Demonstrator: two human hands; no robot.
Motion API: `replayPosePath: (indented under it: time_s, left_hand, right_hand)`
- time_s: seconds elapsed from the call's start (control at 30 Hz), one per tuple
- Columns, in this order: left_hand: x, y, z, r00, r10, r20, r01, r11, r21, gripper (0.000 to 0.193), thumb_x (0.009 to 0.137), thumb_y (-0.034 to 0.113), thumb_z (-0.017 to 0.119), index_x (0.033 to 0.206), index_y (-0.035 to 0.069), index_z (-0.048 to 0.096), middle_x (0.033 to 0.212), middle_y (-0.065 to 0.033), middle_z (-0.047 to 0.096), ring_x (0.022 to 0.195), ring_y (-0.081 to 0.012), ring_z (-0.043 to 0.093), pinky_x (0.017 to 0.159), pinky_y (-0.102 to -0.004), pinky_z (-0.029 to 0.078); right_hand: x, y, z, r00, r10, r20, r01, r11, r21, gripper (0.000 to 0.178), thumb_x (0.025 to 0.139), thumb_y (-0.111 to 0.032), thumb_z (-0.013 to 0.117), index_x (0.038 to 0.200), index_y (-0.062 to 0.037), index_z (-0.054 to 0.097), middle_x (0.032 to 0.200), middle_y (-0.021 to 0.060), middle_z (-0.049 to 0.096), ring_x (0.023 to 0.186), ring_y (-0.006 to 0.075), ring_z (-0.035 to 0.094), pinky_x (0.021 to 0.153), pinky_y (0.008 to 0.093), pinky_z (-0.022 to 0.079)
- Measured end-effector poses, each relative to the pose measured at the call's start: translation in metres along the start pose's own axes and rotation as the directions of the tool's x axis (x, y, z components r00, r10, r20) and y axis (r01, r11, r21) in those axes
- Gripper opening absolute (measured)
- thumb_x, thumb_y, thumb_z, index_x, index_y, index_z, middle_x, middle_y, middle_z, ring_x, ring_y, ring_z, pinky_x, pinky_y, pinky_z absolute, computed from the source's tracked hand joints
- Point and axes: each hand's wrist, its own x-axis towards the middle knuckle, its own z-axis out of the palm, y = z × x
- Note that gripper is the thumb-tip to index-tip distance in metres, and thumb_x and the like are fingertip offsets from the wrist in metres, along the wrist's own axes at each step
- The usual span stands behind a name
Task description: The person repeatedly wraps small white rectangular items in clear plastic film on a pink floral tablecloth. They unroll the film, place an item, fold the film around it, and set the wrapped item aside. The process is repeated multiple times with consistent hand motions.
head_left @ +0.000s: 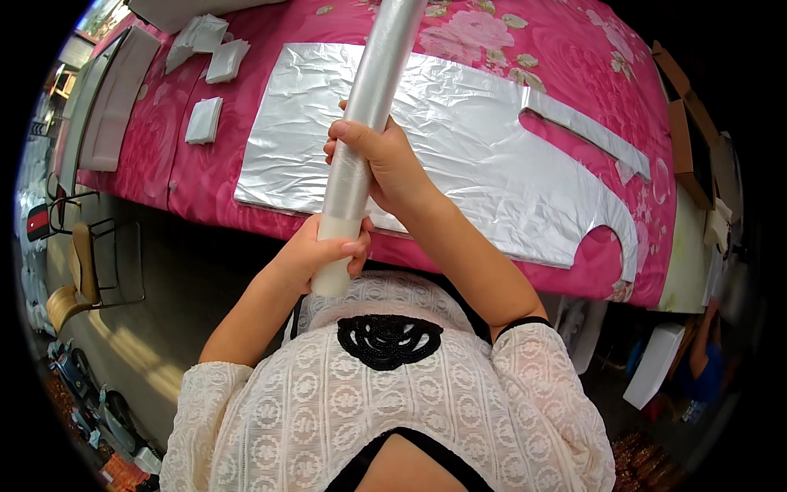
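A long roll of clear plastic film [381,70] is held at a slant in front of me, its upper end running out past the top edge of the picture. My left hand [328,250] is wrapped round the whitish lower end, close to my body. Higher up, my right hand [377,156] grips the roll with the thumb across its front. Beneath the roll, a shiny, creased sheet of thin plastic [484,156], shaped like a disposable apron, lies flat; it may be several layers. Curved cut-outs and narrow straps are at its right end.
A pink floral cloth [221,184] covers the table. Small folded white packets [203,120] lie at its left, near a pale box [123,98]. A chair [82,271] stands on the left floor. Cardboard boxes [691,152] and another person [701,369] are at the right.
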Motion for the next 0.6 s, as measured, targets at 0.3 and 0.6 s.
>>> replayPosePath:
  time_s: [0.3, 0.6]
  left_hand:
    - [0.031, -0.013, -0.003, 0.914, 0.194, -0.355, -0.008, 0.886, 0.464, 0.058, 0.083, 0.052, 0.052, 0.110, 0.001, 0.049, 0.081, -0.0071, 0.056, 0.063, -0.0131, 0.055, 0.057, -0.0258, 0.047]
    - [-0.001, -0.027, -0.031, 0.926, -0.259, -0.275, 0.336, 0.898, 0.286, 0.045, 0.091, 0.043, 0.050, 0.112, 0.002, 0.053, 0.073, -0.0052, 0.055, 0.057, -0.0129, 0.053, 0.052, -0.0268, 0.045]
  right_hand:
    - [-0.012, 0.015, -0.020, 0.972, -0.060, -0.225, -0.016, 0.947, -0.320, 0.046, 0.076, -0.020, 0.070, 0.107, 0.0025, 0.044, 0.088, 0.0108, 0.057, 0.083, 0.0175, 0.059, 0.073, 0.0319, 0.049]
    - [0.020, -0.011, -0.106, 0.943, -0.061, -0.327, 0.004, 0.985, -0.173, 0.047, 0.079, -0.022, 0.071, 0.111, 0.0052, 0.048, 0.093, 0.0089, 0.058, 0.085, 0.0159, 0.058, 0.078, 0.0294, 0.048]
